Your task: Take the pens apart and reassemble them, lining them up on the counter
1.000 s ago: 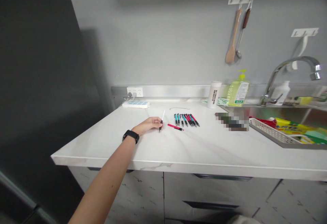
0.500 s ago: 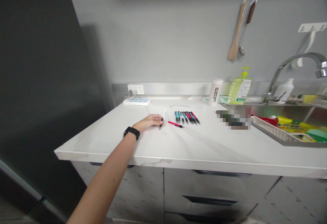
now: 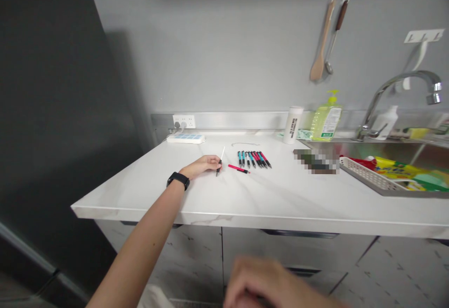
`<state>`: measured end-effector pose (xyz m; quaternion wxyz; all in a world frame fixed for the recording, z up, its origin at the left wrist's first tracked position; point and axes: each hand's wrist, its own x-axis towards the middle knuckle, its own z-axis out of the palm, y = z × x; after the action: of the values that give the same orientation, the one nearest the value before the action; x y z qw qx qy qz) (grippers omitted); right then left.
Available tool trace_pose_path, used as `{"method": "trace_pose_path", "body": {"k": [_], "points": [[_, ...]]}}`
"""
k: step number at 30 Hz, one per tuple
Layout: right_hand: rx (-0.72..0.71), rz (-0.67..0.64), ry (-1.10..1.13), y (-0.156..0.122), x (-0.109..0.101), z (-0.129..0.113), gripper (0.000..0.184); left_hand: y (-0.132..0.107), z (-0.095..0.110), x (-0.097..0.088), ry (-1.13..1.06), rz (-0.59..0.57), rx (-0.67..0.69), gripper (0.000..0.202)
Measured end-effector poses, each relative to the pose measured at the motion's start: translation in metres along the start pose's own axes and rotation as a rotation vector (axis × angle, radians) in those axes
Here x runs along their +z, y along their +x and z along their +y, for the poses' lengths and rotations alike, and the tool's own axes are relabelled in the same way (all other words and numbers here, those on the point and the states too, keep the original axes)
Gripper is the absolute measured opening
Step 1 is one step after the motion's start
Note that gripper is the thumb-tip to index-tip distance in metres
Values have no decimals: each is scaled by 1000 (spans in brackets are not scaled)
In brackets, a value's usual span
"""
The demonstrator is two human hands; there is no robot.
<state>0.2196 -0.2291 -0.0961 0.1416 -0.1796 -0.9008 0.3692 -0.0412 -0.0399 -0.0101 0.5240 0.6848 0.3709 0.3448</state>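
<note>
The right hand (image 3: 259, 284), blurred, is hanging in front of the worktop (image 3: 280, 200), so I cannot tell whether it is clenching anything, while the left hand (image 3: 206, 165) is pinching a black pen (image 3: 219, 170) on it, just left of a pink pen (image 3: 238, 168) and a row of teal and pink pens (image 3: 253, 159).

Left hand (image 3: 201, 165) holding a black pen (image 3: 219, 168), row of pens (image 3: 253, 159) beside, right hand (image 3: 259, 284) blurred below

The right hand (image 3: 261, 285) newly in view, low and blurred.
</note>
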Motion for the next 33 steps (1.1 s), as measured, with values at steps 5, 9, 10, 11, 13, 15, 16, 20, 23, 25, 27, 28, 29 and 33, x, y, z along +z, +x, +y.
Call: {"method": "trace_pose_path", "body": {"k": [5, 9, 10, 11, 13, 15, 16, 20, 23, 25, 27, 28, 29, 33], "points": [[87, 391, -664, 103, -153, 24, 27, 0, 2, 0, -4, -31, 37, 24], [186, 425, -914, 129, -184, 64, 22, 5, -3, -5, -5, 20, 46, 24], [191, 442, -938, 129, -182, 71, 22, 6, -4, -6, -1, 30, 46, 24], [189, 453, -956, 128, -179, 76, 21, 7, -6, -7, 8, 40, 48, 25], [179, 461, -983, 125, -172, 81, 19, 9, -7, -8, 35, 58, 51, 26], [167, 462, -991, 124, -168, 82, 20, 9, -8, -8, 65, 88, 54, 28], [162, 463, -987, 124, -168, 82, 20, 9, -8, -7, 78, 103, 54, 29], [126, 495, -930, 124, -169, 80, 14, 9, -8, -5, 126, 181, 69, 30], [146, 614, -794, 119, -173, 77, 10, 10, -11, -7, 163, 265, 102, 27], [176, 722, -683, 115, -178, 76, 12, 12, -12, -9, 194, 305, 109, 27], [172, 805, -612, 111, -182, 76, 13, 12, -13, -10, 223, 315, 102, 26], [154, 832, -594, 110, -184, 76, 13, 12, -13, -11, 232, 310, 96, 26], [132, 848, -582, 109, -186, 76, 12, 12, -12, -11, 238, 301, 89, 26], [73, 844, -557, 110, -188, 77, 13, 10, -9, -8, 265, 282, 73, 26]]}}
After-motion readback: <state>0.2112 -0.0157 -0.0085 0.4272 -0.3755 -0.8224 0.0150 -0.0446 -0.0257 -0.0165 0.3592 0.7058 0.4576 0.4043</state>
